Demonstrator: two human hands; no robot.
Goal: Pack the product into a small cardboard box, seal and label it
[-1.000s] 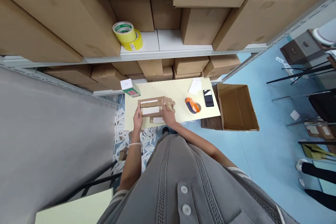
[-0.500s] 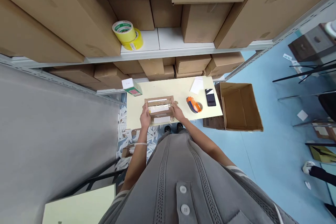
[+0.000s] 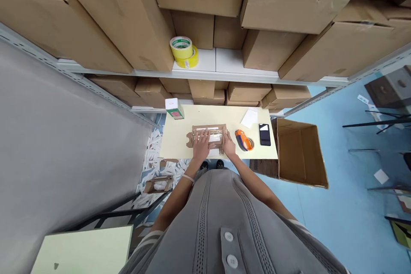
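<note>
A small flat cardboard box [image 3: 210,130] with white labels and clear tape lies on the pale yellow table [image 3: 180,137]. My left hand [image 3: 201,145] rests flat on top of the box with fingers spread. My right hand [image 3: 228,144] presses against the box's right end, fingers laid on it. An orange tape dispenser [image 3: 244,140] sits just to the right of that hand.
A black phone [image 3: 265,134] and white paper [image 3: 249,117] lie at the table's right. A white-green carton [image 3: 174,108] stands at its back left. An open cardboard box [image 3: 300,152] sits on the blue floor. Yellow tape rolls [image 3: 183,50] sit on a shelf among big cartons. Paper strips [image 3: 152,158] litter the floor.
The camera view has shifted. My left hand has moved from the box's left side onto its top; the right hand stays at the right end.
</note>
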